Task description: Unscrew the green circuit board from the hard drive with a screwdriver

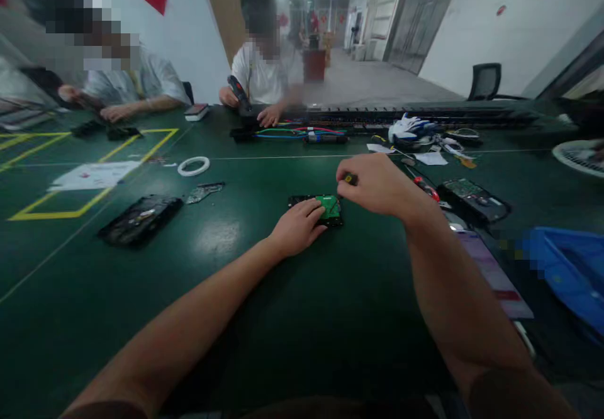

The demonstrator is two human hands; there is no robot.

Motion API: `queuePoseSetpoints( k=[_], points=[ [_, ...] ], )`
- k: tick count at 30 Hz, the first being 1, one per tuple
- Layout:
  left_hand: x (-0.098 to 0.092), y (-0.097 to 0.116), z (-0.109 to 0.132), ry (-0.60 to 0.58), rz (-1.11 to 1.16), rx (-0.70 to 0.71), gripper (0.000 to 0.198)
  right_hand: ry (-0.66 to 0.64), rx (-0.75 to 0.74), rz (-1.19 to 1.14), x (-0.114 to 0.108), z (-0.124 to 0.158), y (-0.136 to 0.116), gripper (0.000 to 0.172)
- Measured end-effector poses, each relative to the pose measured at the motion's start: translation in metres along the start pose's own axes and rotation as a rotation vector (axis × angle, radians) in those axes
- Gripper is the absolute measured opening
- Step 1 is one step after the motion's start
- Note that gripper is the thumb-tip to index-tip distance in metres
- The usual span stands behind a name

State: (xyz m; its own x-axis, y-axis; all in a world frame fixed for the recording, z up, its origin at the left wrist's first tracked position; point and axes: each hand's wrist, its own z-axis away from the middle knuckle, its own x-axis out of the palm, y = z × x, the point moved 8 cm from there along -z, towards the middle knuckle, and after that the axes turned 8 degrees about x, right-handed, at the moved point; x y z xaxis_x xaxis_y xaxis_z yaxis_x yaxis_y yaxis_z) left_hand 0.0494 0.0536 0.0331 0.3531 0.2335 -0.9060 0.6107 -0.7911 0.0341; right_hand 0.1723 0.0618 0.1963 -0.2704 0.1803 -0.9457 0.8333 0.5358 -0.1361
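A small black device with a green circuit board [331,205] lies on the table in front of me. My left hand [301,223] holds it down, its fingers across the top and the thumb at the near edge. Just above its right end, my right hand [370,183] is closed around a screwdriver [350,178] with a dark, yellow-marked handle end. Most of that tool is hidden by the fingers, and I cannot make out clearly where its tip sits.
Left are a black casing [141,217], a circuit board piece [206,192] and a white ring [193,166]. Right are another opened device [474,199], a phone-like screen [495,274], a blue bin [570,274] and gloves [410,131]. Two people work opposite, one holding a power tool [240,94].
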Motion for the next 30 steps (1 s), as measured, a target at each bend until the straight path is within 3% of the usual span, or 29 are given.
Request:
queuePoseSetpoints(
  k=[30],
  points=[
    [-0.0022, 0.0011, -0.0001, 0.012, 0.041, 0.013, 0.047, -0.028, 0.029, 0.015, 0.0096, -0.0045, 0.0059, 0.021]
  ],
)
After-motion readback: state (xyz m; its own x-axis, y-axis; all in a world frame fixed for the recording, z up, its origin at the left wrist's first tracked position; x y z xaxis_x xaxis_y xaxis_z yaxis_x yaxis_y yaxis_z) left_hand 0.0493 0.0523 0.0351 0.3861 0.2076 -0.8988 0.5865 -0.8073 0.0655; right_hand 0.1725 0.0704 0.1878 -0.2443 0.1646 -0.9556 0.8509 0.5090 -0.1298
